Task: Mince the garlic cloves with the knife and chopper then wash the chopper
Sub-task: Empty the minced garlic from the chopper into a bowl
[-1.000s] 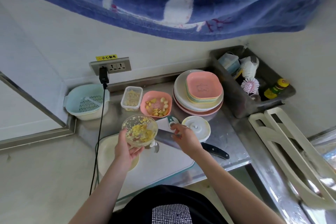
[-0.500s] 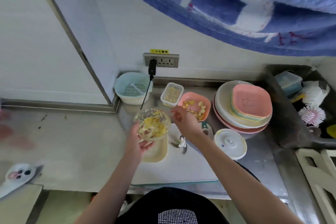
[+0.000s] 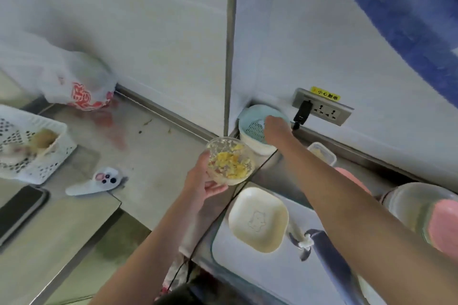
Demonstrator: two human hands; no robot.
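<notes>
Yellow sticker [image 3: 325,94] above wall socket [image 3: 322,110]: Chinese characters, blurred. Chopper bowl [image 3: 229,160], mouth tilted up toward camera, gripped by left hand [image 3: 202,182]. Right hand [image 3: 274,127] over teal colander [image 3: 257,124]; grip indiscernible.

Clear glossy plastic chopper bowl [image 3: 229,160]; brushed metal counter [image 3: 158,171].

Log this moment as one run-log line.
left hand: holds chopper bowl of minced garlic | right hand: reaching into teal colander, grip unclear | cream dish: on cutting board

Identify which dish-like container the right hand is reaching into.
The teal strainer basket by the wall socket; the right hand is over it, unlike the empty cream dish.
</notes>
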